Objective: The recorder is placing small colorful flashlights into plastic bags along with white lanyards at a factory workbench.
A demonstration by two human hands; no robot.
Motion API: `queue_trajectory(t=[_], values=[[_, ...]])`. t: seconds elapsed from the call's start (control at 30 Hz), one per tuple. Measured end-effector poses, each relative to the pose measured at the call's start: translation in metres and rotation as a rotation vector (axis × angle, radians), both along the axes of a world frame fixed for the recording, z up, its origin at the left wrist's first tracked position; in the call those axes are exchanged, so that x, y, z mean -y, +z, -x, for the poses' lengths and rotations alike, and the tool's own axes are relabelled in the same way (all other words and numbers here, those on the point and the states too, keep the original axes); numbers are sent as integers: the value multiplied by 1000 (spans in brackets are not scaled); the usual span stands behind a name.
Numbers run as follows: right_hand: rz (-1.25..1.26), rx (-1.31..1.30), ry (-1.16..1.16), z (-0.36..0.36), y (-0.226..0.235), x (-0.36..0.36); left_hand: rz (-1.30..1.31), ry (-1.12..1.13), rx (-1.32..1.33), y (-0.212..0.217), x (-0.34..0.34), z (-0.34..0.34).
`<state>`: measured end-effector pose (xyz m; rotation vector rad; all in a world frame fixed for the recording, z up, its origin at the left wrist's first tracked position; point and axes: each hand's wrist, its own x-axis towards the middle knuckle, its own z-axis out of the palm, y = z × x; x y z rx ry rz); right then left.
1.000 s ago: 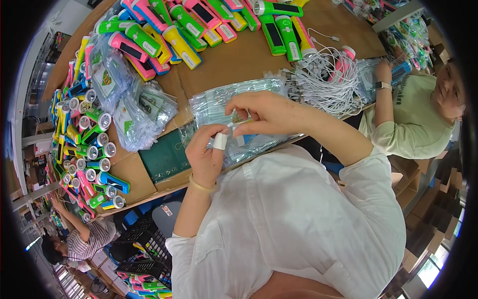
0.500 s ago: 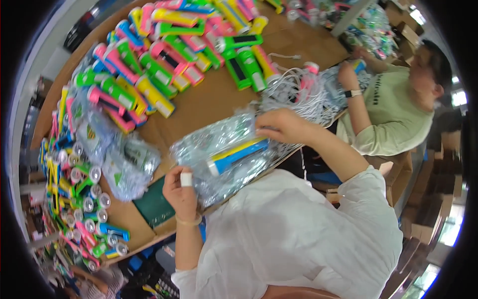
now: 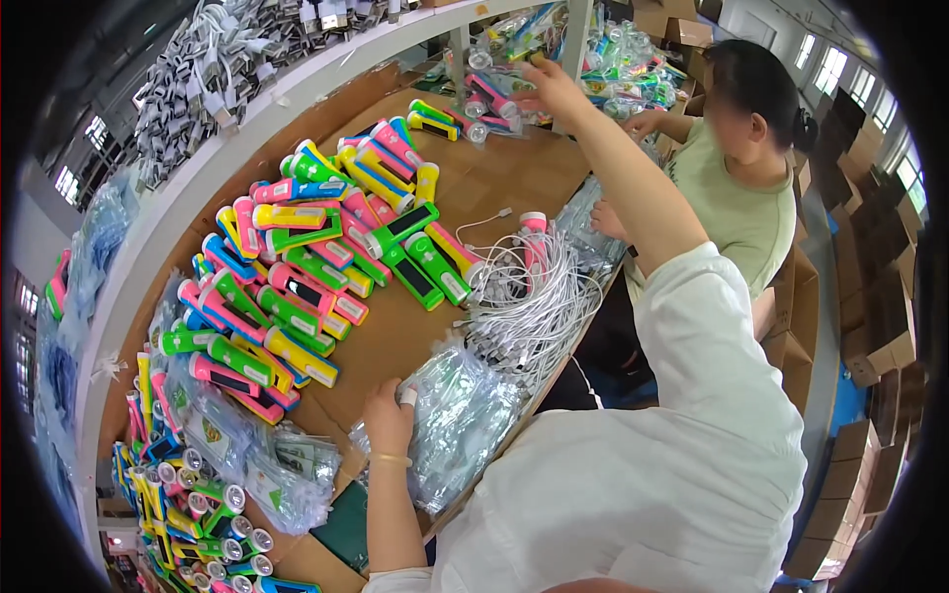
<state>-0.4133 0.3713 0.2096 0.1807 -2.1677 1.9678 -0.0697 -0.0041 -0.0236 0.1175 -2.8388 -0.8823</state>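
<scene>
My left hand (image 3: 388,420), with a white wrap on one digit, is on the left part of a stack of clear plastic bags (image 3: 465,410) at the table's near edge. Its fingers are bent against the top bag and seem to pinch it. My right arm stretches far forward. The right hand (image 3: 546,91) is in the air with fingers apart, above some bagged flashlights (image 3: 487,97) at the table's far end. To the left of the bags, a big heap of pink, green, yellow and blue flashlights (image 3: 297,287) covers the cardboard tabletop.
White cables (image 3: 524,296) lie coiled right of the bags. A co-worker in a light green shirt (image 3: 736,208) sits at the right. More bagged flashlights (image 3: 623,69) are heaped beyond a white post. A shelf (image 3: 297,94) above the table carries more cables. Cartons (image 3: 850,484) stand at the far right.
My right hand has gone from the bags to the far end of the table. The bagged blue and yellow flashlight is gone from the stack. The view has shifted.
</scene>
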Motion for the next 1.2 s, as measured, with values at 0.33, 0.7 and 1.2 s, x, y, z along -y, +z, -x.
queue_trajectory(t=[0.33, 0.7, 1.2], values=[[-460, -425, 841, -211, -178, 153, -96, -38, 48, 22, -7, -6], [-699, -456, 841, -238, -211, 195, -390, 85, -130, 13, 3, -15], [-713, -548, 773, -241, -215, 197, 127, 77, -384, 20, 26, -57]])
